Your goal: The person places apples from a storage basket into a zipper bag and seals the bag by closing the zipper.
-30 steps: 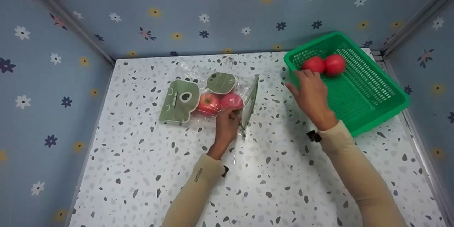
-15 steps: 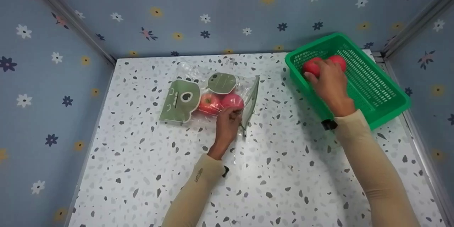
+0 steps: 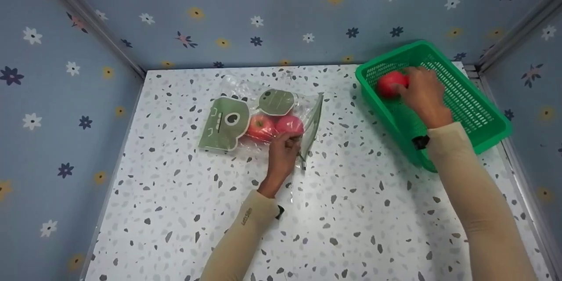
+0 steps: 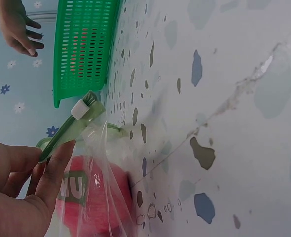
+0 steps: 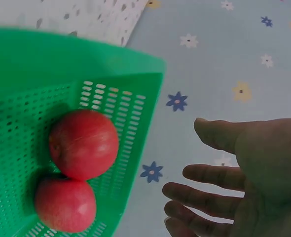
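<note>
My left hand [image 3: 282,154] pinches the green top edge of a clear zip bag [image 3: 225,124] with a green cartoon print. The left wrist view shows a white slider [image 4: 80,109] on that edge. Inside the bag lie a red-yellow apple [image 3: 261,126] and a pinkish-red apple [image 3: 290,125]. My right hand [image 3: 425,96] is over the green basket, hiding one apple in the head view. Its fingers are spread and apart from the fruit in the right wrist view. Two red apples, one [image 5: 84,144] touching the other [image 5: 65,205], lie in the basket's corner.
The green perforated basket [image 3: 476,144] stands at the back right of the speckled white table [image 3: 342,210]. Flower-patterned walls [image 3: 272,13] rise behind and at both sides.
My right hand has moved right from the basket's left rim to over the right-hand apple, which it now covers. My left hand and the bag stay in place.
</note>
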A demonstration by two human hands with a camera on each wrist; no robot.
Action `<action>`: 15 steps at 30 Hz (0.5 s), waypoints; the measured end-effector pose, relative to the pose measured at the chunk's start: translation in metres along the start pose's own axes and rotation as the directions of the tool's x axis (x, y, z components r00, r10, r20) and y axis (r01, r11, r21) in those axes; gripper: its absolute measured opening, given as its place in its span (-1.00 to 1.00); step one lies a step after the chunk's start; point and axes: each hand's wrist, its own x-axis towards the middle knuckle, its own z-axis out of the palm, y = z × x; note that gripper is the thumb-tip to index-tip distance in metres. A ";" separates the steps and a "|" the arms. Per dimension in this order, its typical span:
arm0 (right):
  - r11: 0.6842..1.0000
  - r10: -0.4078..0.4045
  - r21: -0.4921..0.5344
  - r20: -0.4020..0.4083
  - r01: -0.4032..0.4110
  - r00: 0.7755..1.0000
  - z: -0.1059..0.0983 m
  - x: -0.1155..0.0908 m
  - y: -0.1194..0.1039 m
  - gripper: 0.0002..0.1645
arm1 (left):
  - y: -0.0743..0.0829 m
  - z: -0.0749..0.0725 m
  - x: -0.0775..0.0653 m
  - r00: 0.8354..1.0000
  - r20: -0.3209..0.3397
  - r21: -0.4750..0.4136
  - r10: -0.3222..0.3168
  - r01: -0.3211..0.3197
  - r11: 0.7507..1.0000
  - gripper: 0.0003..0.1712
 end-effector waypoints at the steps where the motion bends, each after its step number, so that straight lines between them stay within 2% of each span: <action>1: 1.000 -0.001 -0.006 0.014 0.001 1.000 0.001 0.003 0.002 -0.37 | 0.000 0.000 0.000 1.000 0.001 -0.001 -0.002 0.002 1.000 -0.72; 7: 0.999 -0.020 -0.036 0.084 0.023 0.996 0.006 0.016 0.014 -0.39 | -0.002 -0.001 0.001 1.000 0.008 0.043 0.009 -0.010 0.999 -0.75; 15: 0.994 -0.056 -0.082 0.174 0.072 0.983 0.014 0.033 0.028 -0.43 | 0.000 0.000 0.001 1.000 0.006 0.029 -0.007 0.007 1.000 -0.73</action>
